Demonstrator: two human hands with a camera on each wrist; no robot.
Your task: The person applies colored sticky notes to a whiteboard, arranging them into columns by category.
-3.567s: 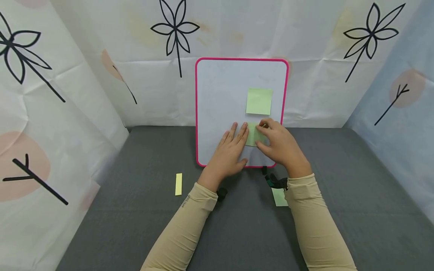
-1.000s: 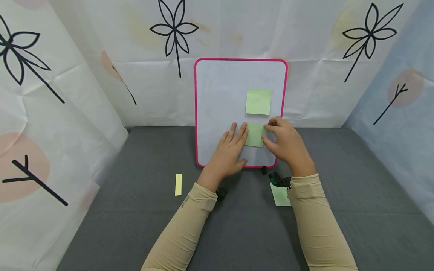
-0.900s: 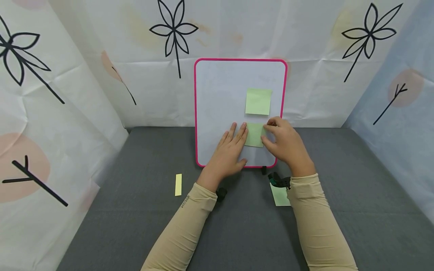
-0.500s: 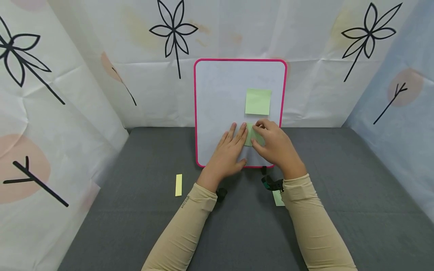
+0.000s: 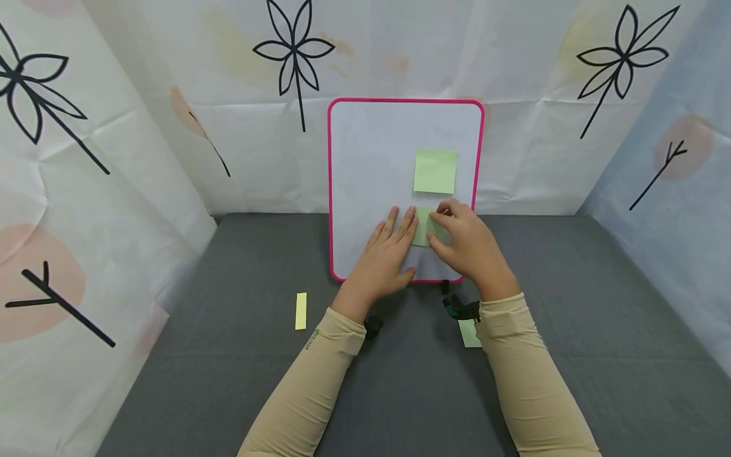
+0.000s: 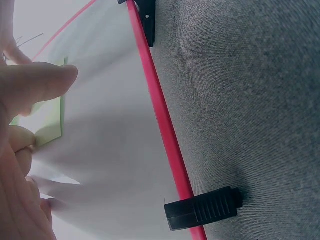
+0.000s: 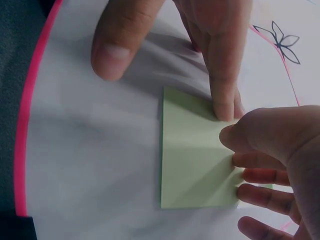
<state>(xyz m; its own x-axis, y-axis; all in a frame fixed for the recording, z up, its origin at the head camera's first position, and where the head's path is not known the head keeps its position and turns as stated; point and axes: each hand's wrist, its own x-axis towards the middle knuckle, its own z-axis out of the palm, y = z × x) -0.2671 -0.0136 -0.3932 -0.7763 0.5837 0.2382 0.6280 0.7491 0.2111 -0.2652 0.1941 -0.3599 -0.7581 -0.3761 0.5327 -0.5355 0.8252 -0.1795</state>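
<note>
A whiteboard (image 5: pixel 371 158) with a pink rim stands at the back of the table. Two square green sticky notes are on its right half, an upper sticky note (image 5: pixel 435 171) and a lower sticky note (image 5: pixel 422 231). My left hand (image 5: pixel 379 260) rests flat on the board, its fingertips at the lower note's left edge. My right hand (image 5: pixel 471 247) is over that note's right part. In the right wrist view, the right thumb and spread fingers (image 7: pixel 267 195) touch the lower note (image 7: pixel 195 175), which lies against the board.
On the grey table lie a narrow yellow strip (image 5: pixel 301 311) and another green sticky note (image 5: pixel 469 334), partly hidden by the right sleeve. Black clip-like feet (image 6: pixel 202 207) hold the board's bottom rim. A patterned cloth backdrop (image 5: pixel 263 158) surrounds the table.
My right hand has slid left across the lower note from its right edge, then slightly back to the right. The left hand has stayed in place.
</note>
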